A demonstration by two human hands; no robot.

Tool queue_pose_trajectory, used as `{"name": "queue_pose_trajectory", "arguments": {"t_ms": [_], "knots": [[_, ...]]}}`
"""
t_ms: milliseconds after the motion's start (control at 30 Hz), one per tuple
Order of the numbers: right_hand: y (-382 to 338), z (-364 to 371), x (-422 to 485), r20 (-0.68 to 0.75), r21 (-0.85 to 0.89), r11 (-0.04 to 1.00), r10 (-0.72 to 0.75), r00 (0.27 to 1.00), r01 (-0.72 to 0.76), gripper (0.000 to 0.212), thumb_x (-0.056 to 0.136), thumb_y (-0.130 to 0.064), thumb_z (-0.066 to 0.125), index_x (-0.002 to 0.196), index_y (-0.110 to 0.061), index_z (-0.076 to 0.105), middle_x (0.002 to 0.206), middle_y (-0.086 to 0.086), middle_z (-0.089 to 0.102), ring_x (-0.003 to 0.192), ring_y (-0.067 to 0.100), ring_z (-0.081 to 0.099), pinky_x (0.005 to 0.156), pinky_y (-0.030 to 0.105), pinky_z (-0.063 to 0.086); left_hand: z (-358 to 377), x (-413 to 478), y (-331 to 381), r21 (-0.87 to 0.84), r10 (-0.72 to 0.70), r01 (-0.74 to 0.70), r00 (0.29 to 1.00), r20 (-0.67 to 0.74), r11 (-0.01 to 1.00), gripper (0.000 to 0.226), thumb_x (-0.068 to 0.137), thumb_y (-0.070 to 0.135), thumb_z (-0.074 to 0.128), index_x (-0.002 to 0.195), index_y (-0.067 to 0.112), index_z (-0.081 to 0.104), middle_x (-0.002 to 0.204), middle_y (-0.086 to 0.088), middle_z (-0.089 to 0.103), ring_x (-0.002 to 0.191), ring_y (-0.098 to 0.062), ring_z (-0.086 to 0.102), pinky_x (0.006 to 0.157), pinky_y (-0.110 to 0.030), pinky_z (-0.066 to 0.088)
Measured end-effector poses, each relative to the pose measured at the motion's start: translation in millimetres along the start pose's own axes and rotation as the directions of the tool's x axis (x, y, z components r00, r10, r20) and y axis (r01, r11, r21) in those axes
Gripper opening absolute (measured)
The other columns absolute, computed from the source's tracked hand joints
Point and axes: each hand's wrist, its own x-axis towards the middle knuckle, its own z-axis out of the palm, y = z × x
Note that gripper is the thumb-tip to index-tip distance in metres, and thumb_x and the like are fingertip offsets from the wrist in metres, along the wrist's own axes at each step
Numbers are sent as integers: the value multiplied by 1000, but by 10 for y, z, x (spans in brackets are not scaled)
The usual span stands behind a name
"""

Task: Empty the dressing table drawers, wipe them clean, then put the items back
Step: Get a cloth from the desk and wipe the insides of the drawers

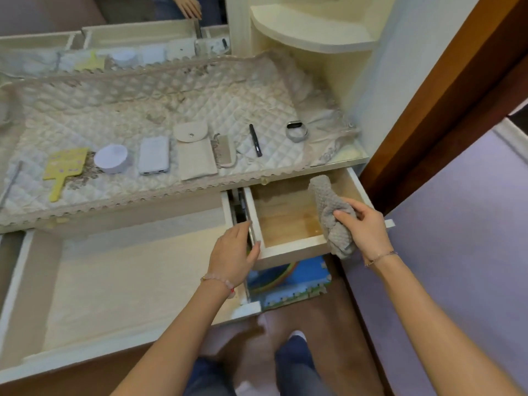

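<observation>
The small right drawer stands pulled out, and its wooden bottom is bare. My right hand grips a grey textured cloth over the drawer's right side. My left hand holds the drawer's front left corner, thumb on the front edge. The wide left drawer is also open, lined with pale paper. On the quilted tabletop lie a yellow hand mirror, a white round box, a white power bank, a beige pouch, a comb, a black pen and a smart band.
A mirror backs the table and a cream corner shelf stands at the right. A brown door frame rises beside the drawer. Blue foam mat pieces lie on the floor under it. My legs show at the bottom.
</observation>
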Motion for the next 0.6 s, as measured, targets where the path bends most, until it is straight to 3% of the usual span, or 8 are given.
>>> {"name": "queue_pose_trajectory", "arguments": {"t_ms": [233, 467, 600], "knots": [[144, -183, 520, 41, -48, 999, 3, 999, -1, 29, 86, -2, 61, 114, -9, 61, 93, -1, 63, 81, -2, 58, 67, 6, 49, 325, 208, 175, -62, -152, 153, 988, 14, 986, 55, 94, 28, 49, 142, 7, 31, 145, -9, 36, 131, -23, 36, 105, -29, 30], [307, -15, 877, 122, -142, 990, 5, 993, 13, 31, 86, -3, 60, 117, -7, 61, 103, 3, 64, 88, 1, 58, 73, 7, 49, 525, 534, 109, -117, -286, 291, 956, 58, 949, 70, 94, 26, 50, 148, 6, 10, 155, -8, 15, 142, -19, 17, 112, -26, 17], [341, 48, 1024, 138, -195, 981, 8, 990, 19, 30, 87, -2, 59, 116, -6, 61, 103, 3, 64, 88, 3, 58, 72, 6, 48, 626, 749, 40, -214, -372, 390, 920, 122, 896, 79, 93, 24, 52, 149, 6, -1, 157, -9, 7, 143, -21, 15, 112, -27, 17]]}}
